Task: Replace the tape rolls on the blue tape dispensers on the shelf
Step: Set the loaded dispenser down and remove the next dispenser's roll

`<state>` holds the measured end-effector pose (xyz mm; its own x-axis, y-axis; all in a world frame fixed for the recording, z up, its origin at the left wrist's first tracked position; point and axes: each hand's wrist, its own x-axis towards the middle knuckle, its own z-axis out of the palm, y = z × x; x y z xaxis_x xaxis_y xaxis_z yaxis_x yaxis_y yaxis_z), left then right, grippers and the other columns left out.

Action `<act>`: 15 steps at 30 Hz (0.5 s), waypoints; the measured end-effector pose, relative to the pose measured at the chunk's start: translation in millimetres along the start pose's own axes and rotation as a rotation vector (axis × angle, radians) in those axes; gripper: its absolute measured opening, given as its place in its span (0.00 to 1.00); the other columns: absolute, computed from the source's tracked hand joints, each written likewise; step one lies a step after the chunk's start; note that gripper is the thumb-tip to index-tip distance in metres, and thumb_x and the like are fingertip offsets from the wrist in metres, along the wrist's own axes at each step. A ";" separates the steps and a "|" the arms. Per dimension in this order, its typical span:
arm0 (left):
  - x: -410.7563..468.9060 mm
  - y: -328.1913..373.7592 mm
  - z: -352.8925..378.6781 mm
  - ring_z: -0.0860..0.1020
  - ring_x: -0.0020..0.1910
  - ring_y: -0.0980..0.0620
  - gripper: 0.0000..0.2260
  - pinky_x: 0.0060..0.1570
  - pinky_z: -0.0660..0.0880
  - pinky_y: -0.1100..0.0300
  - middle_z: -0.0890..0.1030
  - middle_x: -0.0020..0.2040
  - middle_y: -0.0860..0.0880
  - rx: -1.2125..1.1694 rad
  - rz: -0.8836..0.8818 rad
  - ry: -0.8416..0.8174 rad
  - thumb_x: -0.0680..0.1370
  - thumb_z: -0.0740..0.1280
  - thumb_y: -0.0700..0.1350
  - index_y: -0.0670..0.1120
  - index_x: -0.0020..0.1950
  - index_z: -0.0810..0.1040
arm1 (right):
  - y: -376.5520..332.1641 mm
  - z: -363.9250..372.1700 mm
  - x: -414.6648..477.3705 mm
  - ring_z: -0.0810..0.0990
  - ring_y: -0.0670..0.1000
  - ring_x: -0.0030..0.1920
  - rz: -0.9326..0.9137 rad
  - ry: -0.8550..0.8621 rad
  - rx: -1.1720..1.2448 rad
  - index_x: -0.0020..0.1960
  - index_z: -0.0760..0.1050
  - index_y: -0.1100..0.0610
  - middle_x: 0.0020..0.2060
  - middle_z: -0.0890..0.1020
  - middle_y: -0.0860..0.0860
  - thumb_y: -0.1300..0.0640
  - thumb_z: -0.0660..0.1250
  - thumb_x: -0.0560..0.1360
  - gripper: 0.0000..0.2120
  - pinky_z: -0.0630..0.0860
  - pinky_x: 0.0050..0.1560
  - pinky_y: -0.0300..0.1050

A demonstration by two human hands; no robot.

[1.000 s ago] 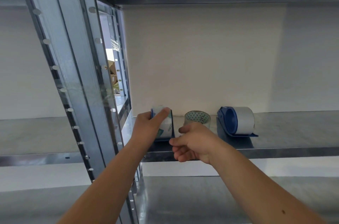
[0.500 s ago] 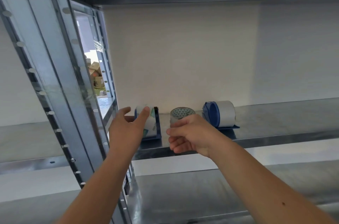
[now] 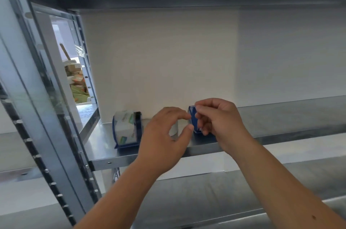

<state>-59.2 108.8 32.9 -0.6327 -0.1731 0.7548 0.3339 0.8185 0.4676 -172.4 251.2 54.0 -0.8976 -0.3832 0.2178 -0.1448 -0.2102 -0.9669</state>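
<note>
Shelf: galvanised sheet metal, smooth, dull sheen with faint reflections. Upright post: same metal, perforated. Left dispenser: glossy blue plastic; its tape roll glossy, clear film (printed). Back wall: matt, off-white.

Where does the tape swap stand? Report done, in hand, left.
Looks done: the left blue dispenser stands on the shelf holding a printed roll, untouched. In hand: both the left hand and right hand are at the second blue dispenser; a pale roll shows between them. Left: finishing that one; whether its roll is seated is hidden.
</note>
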 end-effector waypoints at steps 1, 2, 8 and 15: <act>1.8 1.4 8.1 0.78 0.56 0.63 0.07 0.55 0.74 0.71 0.79 0.54 0.64 -0.021 -0.024 -0.035 0.78 0.70 0.51 0.56 0.55 0.82 | -0.7 -6.9 0.1 0.79 0.53 0.28 -0.020 0.029 -0.022 0.44 0.86 0.55 0.32 0.85 0.55 0.63 0.73 0.76 0.06 0.74 0.25 0.42; 3.7 1.8 16.2 0.79 0.56 0.63 0.07 0.53 0.75 0.72 0.79 0.53 0.65 -0.041 -0.062 -0.055 0.78 0.70 0.52 0.57 0.56 0.82 | -0.5 -13.9 0.9 0.79 0.52 0.28 -0.041 0.057 -0.046 0.43 0.86 0.53 0.32 0.84 0.54 0.62 0.73 0.76 0.06 0.74 0.25 0.42; 27.3 -4.2 58.6 0.80 0.49 0.67 0.13 0.44 0.75 0.72 0.80 0.53 0.64 -0.198 -0.506 -0.017 0.76 0.73 0.52 0.59 0.60 0.77 | 13.4 -51.9 18.8 0.82 0.43 0.37 -0.178 0.233 -0.316 0.42 0.84 0.46 0.35 0.85 0.40 0.58 0.73 0.76 0.07 0.76 0.36 0.39; 46.7 -8.0 96.3 0.82 0.46 0.52 0.13 0.44 0.79 0.59 0.84 0.45 0.53 -0.282 -0.749 0.021 0.77 0.73 0.54 0.46 0.55 0.84 | 39.3 -68.8 40.2 0.79 0.42 0.54 -0.030 -0.009 -0.499 0.65 0.73 0.43 0.53 0.78 0.39 0.49 0.74 0.77 0.19 0.75 0.47 0.37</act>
<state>-158.7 147.0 20.1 -0.7460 -0.6347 0.2018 -0.0086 0.3121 0.9500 -242.8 289.4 15.6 -0.8868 -0.3917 0.2453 -0.3537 0.2335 -0.9057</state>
